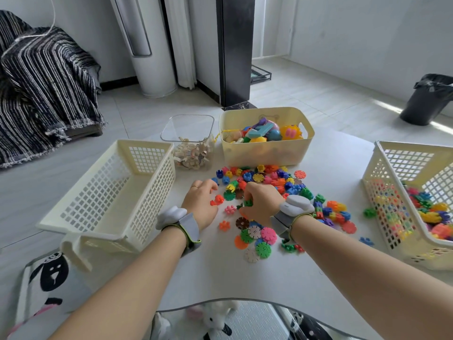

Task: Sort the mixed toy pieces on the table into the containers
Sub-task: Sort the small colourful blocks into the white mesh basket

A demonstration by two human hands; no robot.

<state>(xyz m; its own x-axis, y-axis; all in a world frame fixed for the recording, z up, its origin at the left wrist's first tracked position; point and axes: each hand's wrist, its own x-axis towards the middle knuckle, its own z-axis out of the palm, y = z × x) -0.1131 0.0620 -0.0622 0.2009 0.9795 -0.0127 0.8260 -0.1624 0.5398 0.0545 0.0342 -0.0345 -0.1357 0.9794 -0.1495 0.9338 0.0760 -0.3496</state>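
On the counter [220,278], the left hand [199,204] curls its fingers [208,186] round a red piece [217,200]; the right hand [261,204] pinches a green piece [248,203]. The empty basket [147,185] lies just left of the left hand, the filled basket [414,147] well right.

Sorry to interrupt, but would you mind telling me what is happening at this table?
A person is sorting a pile of colourful plastic interlocking pieces on the white table. The left hand holds a red piece; the right hand grips a green piece. The white lattice basket on the left looks empty, while the matching basket on the right already holds many pieces. Much of the pile lies unsorted on the table.
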